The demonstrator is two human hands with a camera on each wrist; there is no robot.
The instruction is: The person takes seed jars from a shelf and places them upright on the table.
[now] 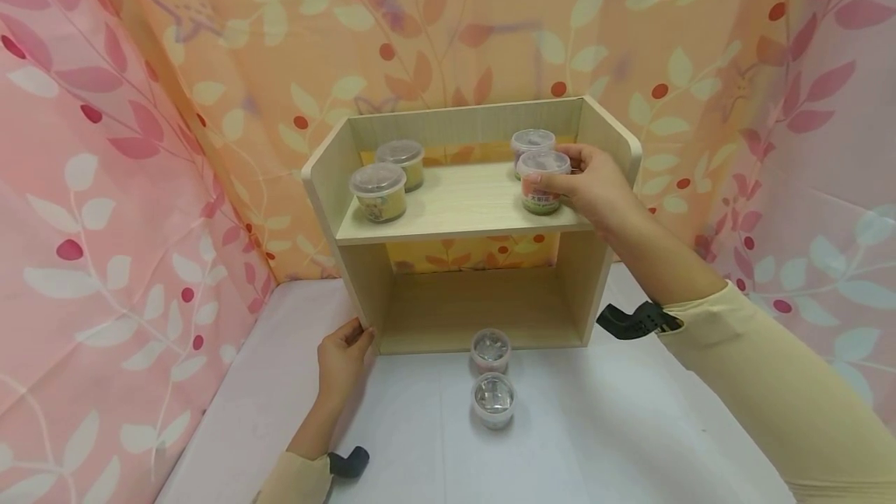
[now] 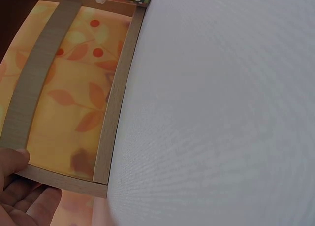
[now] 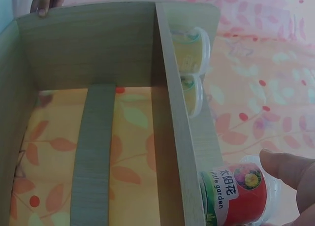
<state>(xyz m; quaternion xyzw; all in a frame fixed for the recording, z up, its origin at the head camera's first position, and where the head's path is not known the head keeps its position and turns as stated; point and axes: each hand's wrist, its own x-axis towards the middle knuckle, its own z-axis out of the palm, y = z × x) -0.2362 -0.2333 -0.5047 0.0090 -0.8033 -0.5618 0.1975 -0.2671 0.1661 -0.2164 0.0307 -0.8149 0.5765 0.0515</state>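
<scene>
On the white cloth-covered worktop (image 1: 553, 442) stands a pale wooden two-tier shelf (image 1: 458, 197). The left hand (image 1: 341, 360) pinches its left panel near the lower front corner. The right hand (image 1: 595, 181) grasps a round plastic tub with a red-and-green label (image 1: 540, 197) at the upper board's front right corner, just before a clear-lidded purplish tub (image 1: 532, 143). Two yellowish lidded tubs (image 1: 381, 204) stand near that board's left edge; two clear-topped round tubs (image 1: 493, 403) sit before the shelf's bottom front edge.

Red cup (image 3: 252, 199), white lbl (image 3: 226, 185): "太阳花" + "little garden" (Eng. txt).
</scene>
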